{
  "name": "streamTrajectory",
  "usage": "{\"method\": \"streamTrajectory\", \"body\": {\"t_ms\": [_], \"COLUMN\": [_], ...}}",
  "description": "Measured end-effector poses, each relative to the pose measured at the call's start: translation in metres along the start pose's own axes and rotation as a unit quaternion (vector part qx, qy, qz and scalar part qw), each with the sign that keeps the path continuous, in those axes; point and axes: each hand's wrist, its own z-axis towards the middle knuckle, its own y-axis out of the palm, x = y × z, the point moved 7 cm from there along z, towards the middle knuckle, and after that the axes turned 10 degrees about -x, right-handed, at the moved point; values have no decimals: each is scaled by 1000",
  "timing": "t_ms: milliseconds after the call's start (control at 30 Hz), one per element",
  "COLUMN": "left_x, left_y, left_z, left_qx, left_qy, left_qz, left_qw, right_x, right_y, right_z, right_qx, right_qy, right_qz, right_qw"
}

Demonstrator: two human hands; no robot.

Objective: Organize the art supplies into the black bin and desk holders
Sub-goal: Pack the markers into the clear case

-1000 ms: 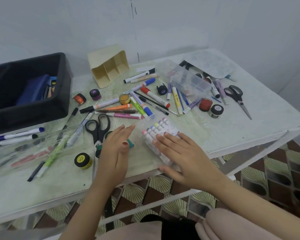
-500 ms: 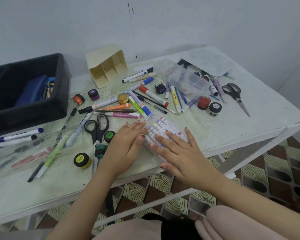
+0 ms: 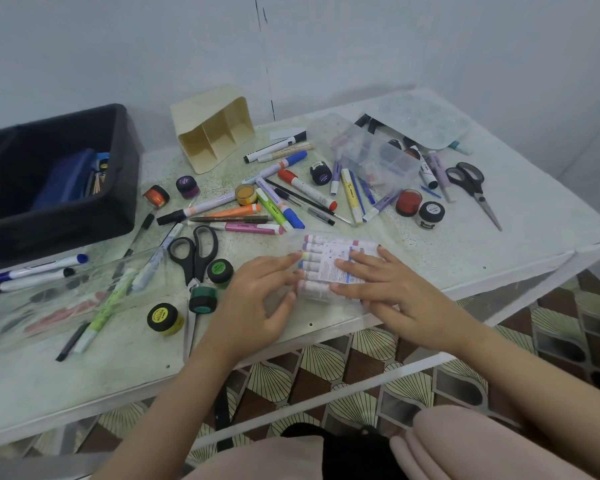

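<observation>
A white speckled table (image 3: pixel 499 244) is seen from above. At its rear left a black plastic bin (image 3: pixel 125 174) is set, and just beside it a cream three-compartment desk holder (image 3: pixel 215 133) is laid on its side. Near the front edge a clear plastic pack of white markers (image 3: pixel 329 258) is laid flat. The pack is covered by the straight, spread fingers of the right hand (image 3: pixel 392 292). Its left end is touched by the loosely extended fingertips of the left hand (image 3: pixel 257 303). It is gripped by neither hand.
</observation>
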Motion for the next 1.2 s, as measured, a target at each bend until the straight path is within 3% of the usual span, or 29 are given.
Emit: {"method": "streamTrajectory", "body": {"t_ms": [200, 433, 767, 1200], "left_x": [10, 9, 15, 17], "left_y": [8, 12, 9, 13], "left_z": [-5, -4, -2, -4], "left_qx": [-11, -23, 44, 85], "left_qy": [26, 31, 65, 81], "left_qz": [-29, 23, 78, 84], "left_qw": [999, 999, 994, 990], "right_x": [13, 19, 21, 21], "right_y": [-11, -7, -10, -5], "right_z": [-13, -12, -10, -11], "right_qx": [77, 58, 93, 159], "right_qy": [1, -1, -19, -30], "right_qz": [44, 31, 5, 56], "right_qw": [996, 998, 995, 985]}}
